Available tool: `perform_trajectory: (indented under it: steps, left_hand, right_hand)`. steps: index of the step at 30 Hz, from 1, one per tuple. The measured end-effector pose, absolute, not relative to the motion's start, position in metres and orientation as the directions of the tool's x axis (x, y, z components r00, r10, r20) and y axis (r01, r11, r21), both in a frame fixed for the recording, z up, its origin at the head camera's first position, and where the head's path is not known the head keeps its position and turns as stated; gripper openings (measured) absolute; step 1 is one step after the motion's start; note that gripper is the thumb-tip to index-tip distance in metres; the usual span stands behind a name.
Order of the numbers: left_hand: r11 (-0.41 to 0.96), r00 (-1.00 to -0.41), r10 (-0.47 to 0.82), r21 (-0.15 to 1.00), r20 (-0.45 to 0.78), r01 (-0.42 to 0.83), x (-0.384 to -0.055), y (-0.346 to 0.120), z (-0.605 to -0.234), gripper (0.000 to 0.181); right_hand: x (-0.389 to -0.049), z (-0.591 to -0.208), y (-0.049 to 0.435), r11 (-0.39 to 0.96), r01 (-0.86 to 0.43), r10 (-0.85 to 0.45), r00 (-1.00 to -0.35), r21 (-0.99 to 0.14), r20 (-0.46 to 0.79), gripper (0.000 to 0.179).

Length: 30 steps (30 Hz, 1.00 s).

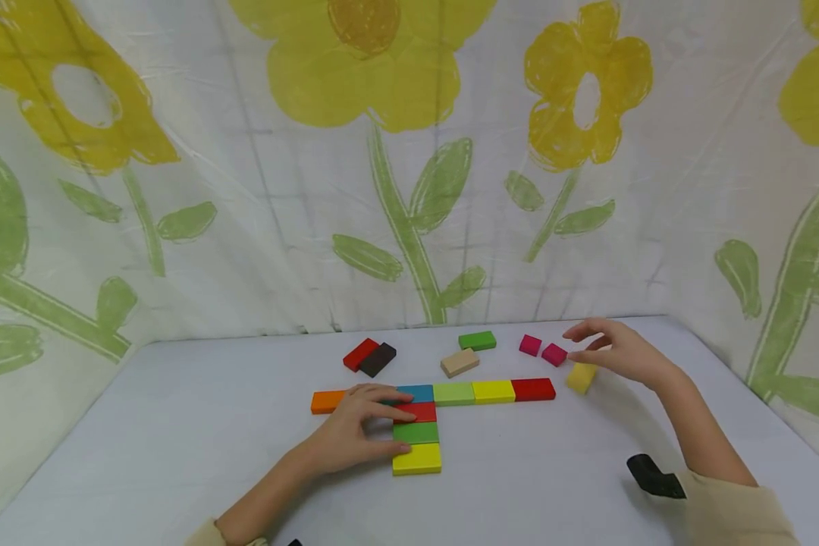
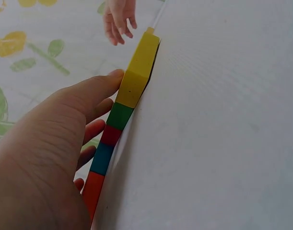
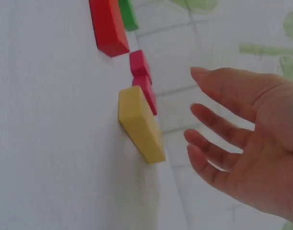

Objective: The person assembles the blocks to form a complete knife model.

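My left hand (image 1: 344,432) lies over the left side of a T-shaped layout of flat blocks. Its thumb tip touches the yellow block (image 1: 419,461) at the stem's bottom, while other fingertips reach the red block (image 1: 422,412) and the blue block (image 1: 418,393). Between them sits a green block (image 1: 418,433). The top row runs from an orange block (image 1: 326,402) to a red end block (image 1: 534,390). Above the table at right, my right hand (image 1: 617,353) hovers with loosely bent, spread fingers, holding nothing. Close below it is a pale yellow block (image 3: 136,120), beside two magenta cubes (image 1: 554,354).
Behind the row lie a red block (image 1: 360,354) against a black block (image 1: 378,359), a beige block (image 1: 460,362) and a green block (image 1: 478,340). A flower-print curtain (image 1: 280,280) borders the table's back. A black object (image 1: 651,478) juts out by the right sleeve.
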<state>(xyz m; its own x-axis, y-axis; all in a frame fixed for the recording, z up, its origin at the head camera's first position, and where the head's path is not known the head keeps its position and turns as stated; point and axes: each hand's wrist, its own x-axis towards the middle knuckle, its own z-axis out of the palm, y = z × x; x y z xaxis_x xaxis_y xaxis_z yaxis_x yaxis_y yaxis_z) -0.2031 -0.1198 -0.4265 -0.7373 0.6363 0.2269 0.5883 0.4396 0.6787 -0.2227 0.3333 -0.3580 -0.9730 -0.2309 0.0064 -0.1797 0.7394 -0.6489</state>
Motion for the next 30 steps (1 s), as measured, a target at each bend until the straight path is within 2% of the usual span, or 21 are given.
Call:
perform_trajectory:
  steps: [10,21,30]
  left_hand:
    - [0.438,-0.747,0.631,0.697,0.212,0.568,-0.203,-0.120,-0.427,0.038]
    - [0.427,-0.745,0.630,0.703,0.221,0.569,-0.204,-0.120,-0.429,0.038]
    - [0.420,-0.747,0.626,0.711,0.222,0.563,-0.203,-0.120,-0.429,0.036]
  right_hand:
    - [-0.219,-0.374,0.359,0.738,-0.145,-0.302,-0.944,-0.660,-0.130,0.049]
    - [-0.219,-0.377,0.373,0.707,-0.055,-0.310,-0.920,-0.705,-0.239,0.049]
    - [-0.219,-0.378,0.372,0.702,-0.021,-0.267,-0.934,-0.712,-0.236,0.037]
